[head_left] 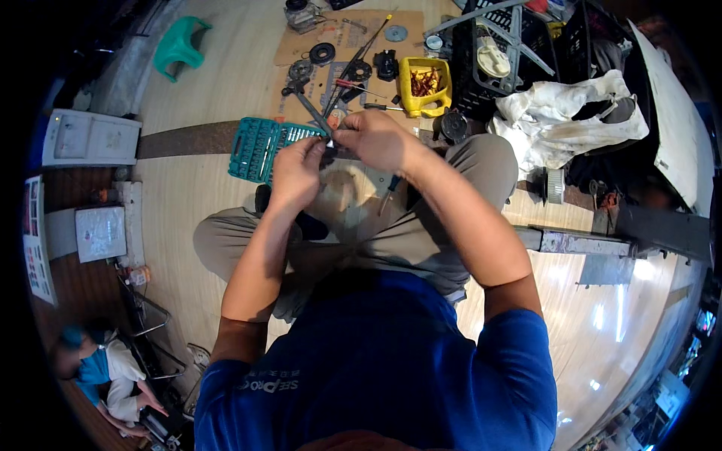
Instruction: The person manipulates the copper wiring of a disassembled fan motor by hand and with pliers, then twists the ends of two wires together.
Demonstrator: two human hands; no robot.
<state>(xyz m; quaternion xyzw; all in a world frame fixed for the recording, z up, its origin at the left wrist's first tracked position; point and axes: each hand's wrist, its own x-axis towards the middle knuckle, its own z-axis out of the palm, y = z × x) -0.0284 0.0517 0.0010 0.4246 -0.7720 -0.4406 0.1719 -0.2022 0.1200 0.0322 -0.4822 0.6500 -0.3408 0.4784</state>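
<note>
I hold a long dark metal part (pixel 312 105) with a forked upper end above my lap. My right hand (pixel 376 141) pinches its lower end. Just left of that, my left hand (pixel 297 169) has thumb and fingers closed at a small shiny piece (pixel 330 144) on the same end, partly hidden by my fingers. Behind my left hand lies an open teal socket case (pixel 248 154). A red-handled screwdriver (pixel 353 85) and dark ring-shaped parts (pixel 322 53) lie on cardboard (pixel 301 41). A blue-handled screwdriver (pixel 391 188) is between my legs.
A cut yellow jug (pixel 412 86) holds reddish parts. Black crates (pixel 492 86) and white cloth (pixel 541 128) are at right. A green stool (pixel 183 37) is upper left. Another person (pixel 98 361) sits at lower left. A metal beam (pixel 575 243) runs beside my right knee.
</note>
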